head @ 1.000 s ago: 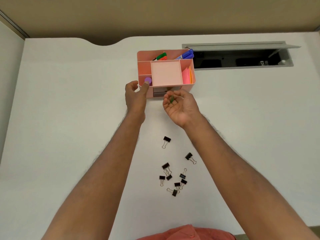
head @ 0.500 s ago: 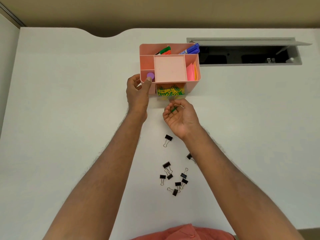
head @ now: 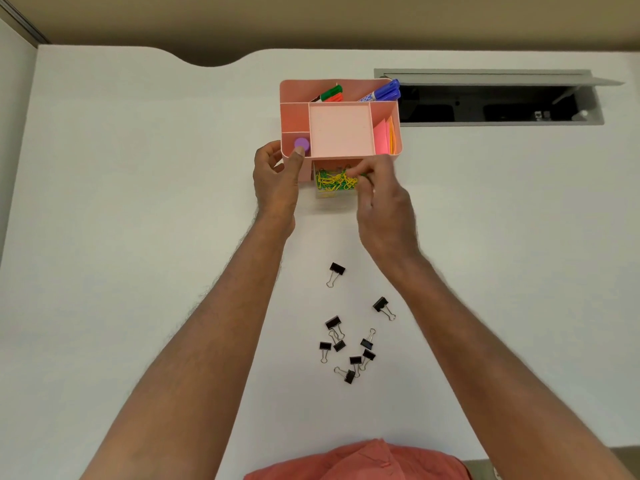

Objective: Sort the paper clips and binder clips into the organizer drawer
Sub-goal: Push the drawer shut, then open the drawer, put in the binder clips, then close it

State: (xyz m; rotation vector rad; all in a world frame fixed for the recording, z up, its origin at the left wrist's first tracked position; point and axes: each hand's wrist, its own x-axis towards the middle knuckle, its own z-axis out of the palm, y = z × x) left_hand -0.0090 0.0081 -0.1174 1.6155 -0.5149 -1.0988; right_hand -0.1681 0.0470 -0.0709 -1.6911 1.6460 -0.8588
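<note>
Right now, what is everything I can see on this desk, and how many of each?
Desk organizer: one, pink, far centre of the white desk.
Drawer: one, clear, pulled open at the organizer's front.
Paper clips: a pile, yellow and green, in the drawer.
Binder clips: nine, black, loose on the desk nearer the person.
Markers: green, red and blue caps, back compartment.
Sticky notes: pink and orange, right compartment.
Round cap: one, purple, front-left compartment.
Cable hatch: one, grey, lid open, right of the organizer.
Left hand: grips the organizer's front-left corner.
Right hand: fingertips pinch clips over the drawer.
</note>
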